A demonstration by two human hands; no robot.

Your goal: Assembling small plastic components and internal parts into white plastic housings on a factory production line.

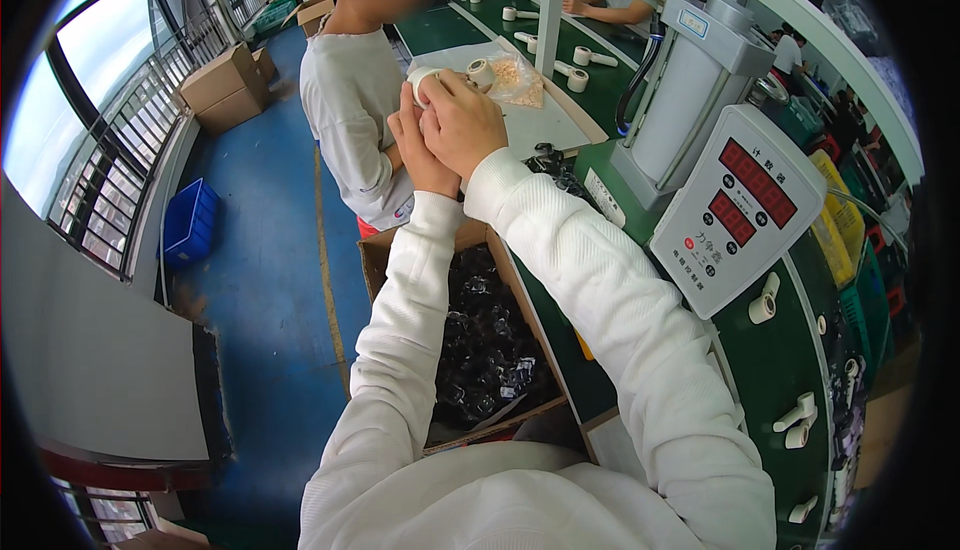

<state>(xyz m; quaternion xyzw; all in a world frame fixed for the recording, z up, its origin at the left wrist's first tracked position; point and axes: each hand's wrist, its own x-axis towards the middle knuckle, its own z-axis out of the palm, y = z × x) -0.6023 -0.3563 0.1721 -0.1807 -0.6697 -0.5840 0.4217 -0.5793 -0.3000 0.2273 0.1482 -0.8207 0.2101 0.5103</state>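
Note:
Both arms reach forward in white sleeves, and the hands meet beyond the cardboard box [378,260]. A white rounded plastic part [424,78] is gripped between them, its lower portion covered by fingers. My right hand [468,128] curls over it from the right. From below and left, my left hand [424,155] closes around it, fingers pressed against the right hand. Just right of the hands lies another white round part [480,72], beside a clear bag of small cream-coloured pieces [515,82]. The box below my forearms contains many glossy black pieces [490,340].
At right stands a press machine [680,90] with a white counter box [740,210]. White handled parts [765,300] lie along the green conveyor [745,350]. A person in a light shirt [345,110] stands close ahead on the left. A blue bin [190,220] sits on the floor.

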